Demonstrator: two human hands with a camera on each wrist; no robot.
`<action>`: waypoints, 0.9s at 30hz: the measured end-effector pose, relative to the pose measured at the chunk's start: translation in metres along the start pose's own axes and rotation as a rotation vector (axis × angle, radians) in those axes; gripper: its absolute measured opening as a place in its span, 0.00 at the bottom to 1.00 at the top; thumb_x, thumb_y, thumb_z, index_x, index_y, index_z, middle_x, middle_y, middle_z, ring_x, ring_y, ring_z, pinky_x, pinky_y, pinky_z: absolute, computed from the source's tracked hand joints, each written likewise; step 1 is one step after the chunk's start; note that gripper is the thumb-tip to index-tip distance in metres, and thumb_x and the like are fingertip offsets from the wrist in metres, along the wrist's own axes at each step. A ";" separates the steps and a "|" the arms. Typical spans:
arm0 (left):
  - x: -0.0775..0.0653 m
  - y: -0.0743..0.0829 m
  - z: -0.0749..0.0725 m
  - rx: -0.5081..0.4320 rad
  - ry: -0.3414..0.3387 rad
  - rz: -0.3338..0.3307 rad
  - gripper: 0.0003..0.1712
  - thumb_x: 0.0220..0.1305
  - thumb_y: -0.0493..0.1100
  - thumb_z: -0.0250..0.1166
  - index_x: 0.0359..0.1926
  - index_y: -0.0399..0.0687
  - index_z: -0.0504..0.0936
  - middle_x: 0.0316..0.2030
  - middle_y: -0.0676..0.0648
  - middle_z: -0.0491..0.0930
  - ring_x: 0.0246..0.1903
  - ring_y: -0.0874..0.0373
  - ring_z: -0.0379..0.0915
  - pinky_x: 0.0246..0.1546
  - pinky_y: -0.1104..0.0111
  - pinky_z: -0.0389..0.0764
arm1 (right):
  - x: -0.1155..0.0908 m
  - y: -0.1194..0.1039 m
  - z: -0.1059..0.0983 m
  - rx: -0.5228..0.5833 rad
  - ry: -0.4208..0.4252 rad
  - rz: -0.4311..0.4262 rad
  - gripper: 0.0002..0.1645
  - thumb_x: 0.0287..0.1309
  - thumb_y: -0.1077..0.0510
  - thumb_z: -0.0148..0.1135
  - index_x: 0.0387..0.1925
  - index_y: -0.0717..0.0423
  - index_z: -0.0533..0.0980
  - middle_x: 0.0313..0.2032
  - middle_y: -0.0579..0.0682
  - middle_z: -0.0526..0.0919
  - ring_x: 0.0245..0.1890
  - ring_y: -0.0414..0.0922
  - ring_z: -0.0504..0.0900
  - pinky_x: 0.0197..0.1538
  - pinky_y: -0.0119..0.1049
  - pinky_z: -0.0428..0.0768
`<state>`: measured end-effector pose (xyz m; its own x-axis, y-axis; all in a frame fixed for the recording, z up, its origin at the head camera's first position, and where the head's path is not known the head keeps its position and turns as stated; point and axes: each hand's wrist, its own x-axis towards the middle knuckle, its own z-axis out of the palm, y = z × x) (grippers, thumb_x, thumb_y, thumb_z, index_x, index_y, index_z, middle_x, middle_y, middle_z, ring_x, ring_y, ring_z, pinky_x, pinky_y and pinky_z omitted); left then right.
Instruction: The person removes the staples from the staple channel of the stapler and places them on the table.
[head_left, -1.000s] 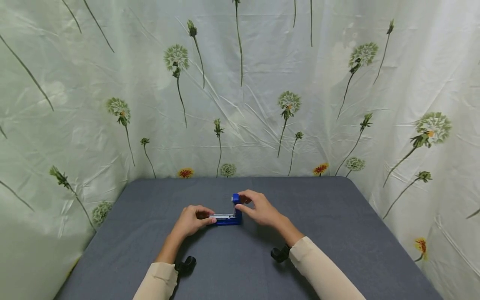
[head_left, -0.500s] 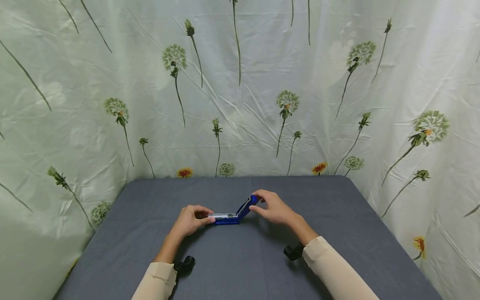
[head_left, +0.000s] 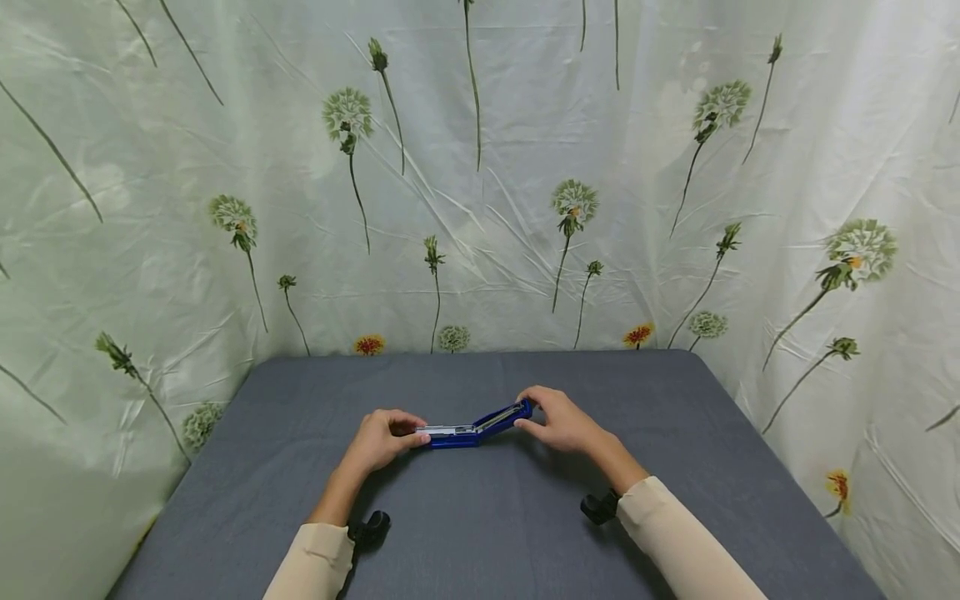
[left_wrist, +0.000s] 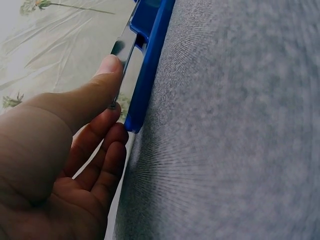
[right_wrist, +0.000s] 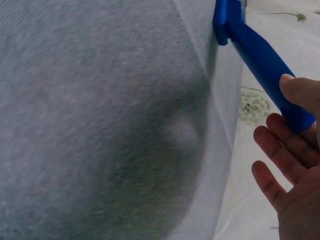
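Note:
A blue stapler (head_left: 454, 442) lies on the grey-covered table with its top swung far open to the right, baring the metal staple channel (head_left: 450, 431). My left hand (head_left: 381, 442) pinches the free end of that channel between thumb and fingers. In the left wrist view the thumb presses on the metal channel (left_wrist: 122, 55), and the blue base (left_wrist: 145, 85) lies along the cloth. My right hand (head_left: 561, 421) grips the tip of the raised blue top (head_left: 501, 419). The right wrist view has the thumb and fingers around the end of this slanting blue top (right_wrist: 265, 62).
Dark grey cloth covers the table (head_left: 480, 525). Behind and beside it hangs a pale curtain (head_left: 495, 250) printed with dandelions. Black straps with camera mounts sit at both wrists, close over the cloth.
My right hand has swung the stapler's top from upright over to the right and down to a low slant. The left hand keeps its pinch on the channel's end.

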<state>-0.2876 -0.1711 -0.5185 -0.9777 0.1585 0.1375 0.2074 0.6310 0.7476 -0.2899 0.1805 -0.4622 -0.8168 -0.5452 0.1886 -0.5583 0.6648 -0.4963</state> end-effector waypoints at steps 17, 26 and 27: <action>-0.002 0.004 0.000 0.014 0.008 -0.015 0.10 0.55 0.50 0.80 0.38 0.59 0.92 0.34 0.56 0.87 0.33 0.64 0.78 0.37 0.66 0.78 | -0.008 0.009 0.009 -0.058 -0.001 0.034 0.25 0.66 0.48 0.69 0.58 0.57 0.79 0.53 0.52 0.85 0.53 0.49 0.83 0.58 0.51 0.80; -0.003 0.004 0.001 0.022 0.021 0.006 0.10 0.56 0.51 0.80 0.38 0.58 0.92 0.34 0.56 0.87 0.33 0.65 0.78 0.36 0.67 0.78 | 0.002 -0.013 0.020 -0.048 0.116 0.029 0.23 0.69 0.48 0.66 0.57 0.58 0.81 0.53 0.51 0.84 0.55 0.50 0.83 0.59 0.52 0.80; -0.003 0.004 0.001 0.020 0.022 0.006 0.10 0.56 0.51 0.80 0.38 0.58 0.92 0.34 0.56 0.87 0.32 0.65 0.78 0.36 0.67 0.78 | 0.004 -0.016 0.022 -0.047 0.124 0.027 0.21 0.69 0.49 0.66 0.56 0.58 0.81 0.53 0.51 0.85 0.55 0.51 0.83 0.58 0.53 0.79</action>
<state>-0.2838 -0.1682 -0.5163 -0.9768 0.1458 0.1567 0.2139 0.6452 0.7335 -0.2808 0.1568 -0.4721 -0.8418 -0.4612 0.2805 -0.5396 0.7033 -0.4629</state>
